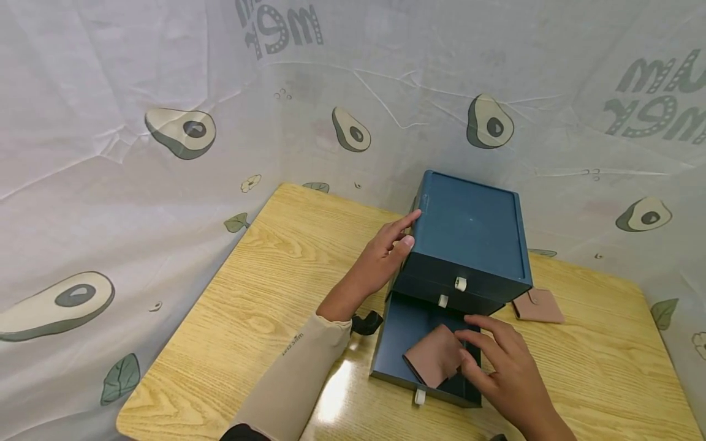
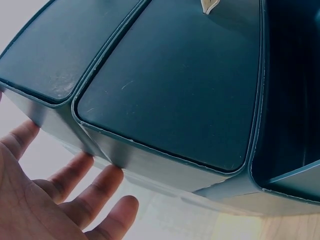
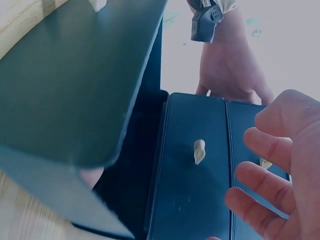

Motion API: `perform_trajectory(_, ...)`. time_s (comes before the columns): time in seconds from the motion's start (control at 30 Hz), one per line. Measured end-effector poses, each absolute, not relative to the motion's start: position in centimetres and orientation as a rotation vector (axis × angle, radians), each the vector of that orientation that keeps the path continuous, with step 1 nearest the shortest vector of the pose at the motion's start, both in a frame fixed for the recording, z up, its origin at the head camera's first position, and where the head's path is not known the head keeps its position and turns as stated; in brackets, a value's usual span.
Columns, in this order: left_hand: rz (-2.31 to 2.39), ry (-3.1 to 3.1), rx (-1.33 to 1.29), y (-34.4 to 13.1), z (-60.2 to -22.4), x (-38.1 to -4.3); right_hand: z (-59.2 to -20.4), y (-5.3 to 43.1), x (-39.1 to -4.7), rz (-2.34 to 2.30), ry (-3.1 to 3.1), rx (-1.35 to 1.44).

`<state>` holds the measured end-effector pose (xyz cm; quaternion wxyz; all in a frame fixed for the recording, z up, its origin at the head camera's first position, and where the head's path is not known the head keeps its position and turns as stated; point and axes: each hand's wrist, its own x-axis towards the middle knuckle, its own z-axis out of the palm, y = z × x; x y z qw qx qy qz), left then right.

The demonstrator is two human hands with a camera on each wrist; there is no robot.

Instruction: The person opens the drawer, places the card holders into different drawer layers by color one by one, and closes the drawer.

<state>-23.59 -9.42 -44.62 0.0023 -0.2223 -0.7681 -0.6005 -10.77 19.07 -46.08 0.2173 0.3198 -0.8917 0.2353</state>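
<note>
A dark blue drawer cabinet (image 1: 469,223) stands on the table, its bottom drawer (image 1: 394,343) pulled out. A pinkish-brown wallet (image 1: 434,355) lies tilted in that drawer. My right hand (image 1: 504,364) is over the drawer's right side, fingers spread and loosely bent beside the wallet's right edge. In the right wrist view the fingers (image 3: 262,205) stand apart with nothing between them; the drawer front hides most of the wallet. My left hand (image 1: 380,260) rests its fingertips against the cabinet's left side, fingers extended, as the left wrist view shows on the cabinet wall (image 2: 145,162).
A second pinkish wallet (image 1: 539,306) with a snap strap lies on the wooden table (image 1: 265,269), right of the cabinet. White pull tabs (image 1: 460,283) stick out from the drawer fronts. A curtain (image 1: 220,184) printed with avocados hangs behind the table.
</note>
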Motion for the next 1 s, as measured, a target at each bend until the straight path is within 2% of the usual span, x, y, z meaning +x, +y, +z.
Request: perform_trajectory(1.0, -1.89, -2.391, -0.691, -9.3, -44.8, -23.7, -48.0, 25.6, -10.8, 0.595, -2.552, 0.584)
